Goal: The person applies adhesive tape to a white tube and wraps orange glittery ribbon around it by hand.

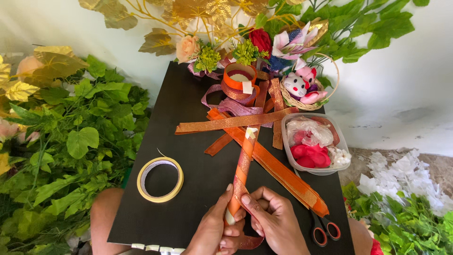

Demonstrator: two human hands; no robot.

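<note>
Now, our hands: both sit low at the near edge of the black board (155, 141), closed together on one ribbon-wrapped stick (242, 167).
Left hand (214, 231): we curl it around the stick's lower end, fingers underneath, thumb pressed up along the orange wrap.
Right hand (273, 219): we close it against the same end from the other side, thumb on the wrap just beside the left thumb.
Stick: it rises from between our hands, tilted slightly right, wound in orange and glittery copper bands, its far tip touching the pile of loose ribbons (236, 120).
Flat orange ribbon (283, 172): it runs diagonally just right of the stick, ending beside our right hand.
Scissors (323, 231): red-handled, just right of our right hand.
Tape roll (160, 179): yellow, lying flat, well left of our hands.
Plastic tub (289, 151): clear, holding red and white petals, on the board's right edge.
Ribbon spool (239, 78): orange, at the far end beside a small basket (295, 101) with a plush toy.
</note>
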